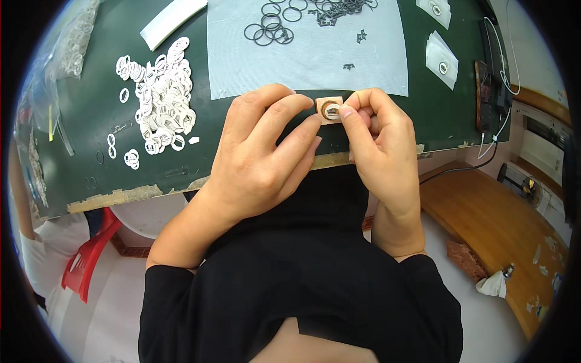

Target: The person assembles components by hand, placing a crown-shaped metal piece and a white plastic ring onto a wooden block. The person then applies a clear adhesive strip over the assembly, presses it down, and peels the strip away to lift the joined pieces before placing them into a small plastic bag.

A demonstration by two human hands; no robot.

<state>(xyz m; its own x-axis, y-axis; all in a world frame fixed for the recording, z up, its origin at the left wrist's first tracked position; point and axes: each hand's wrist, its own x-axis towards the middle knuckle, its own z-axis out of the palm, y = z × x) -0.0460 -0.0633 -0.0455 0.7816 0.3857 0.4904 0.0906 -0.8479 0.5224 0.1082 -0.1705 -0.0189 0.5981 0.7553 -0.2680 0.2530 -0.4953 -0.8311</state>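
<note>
A small square wooden block (pixel 330 101) with a round recess lies near the front edge of the table. Inside the recess is a white oval piece (pixel 332 111) with a dark shape in its middle. My right hand (pixel 382 130) has thumb and forefinger pinched at the right side of that piece; what lies between them, if anything, is hidden. My left hand (pixel 263 151) is curved with its fingers apart, fingertips at the block's left side. Whether they press on the block I cannot tell.
Left on the green table (pixel 230 130) is a heap of white oval rings (pixel 166 106). A pale sheet (pixel 260 72) carries black rings (pixel 266 30) and small black pieces (pixel 345 9). White cards (pixel 440 57) lie at right, near a power strip (pixel 482 97). Another person's white sleeve (pixel 51 251) shows at left.
</note>
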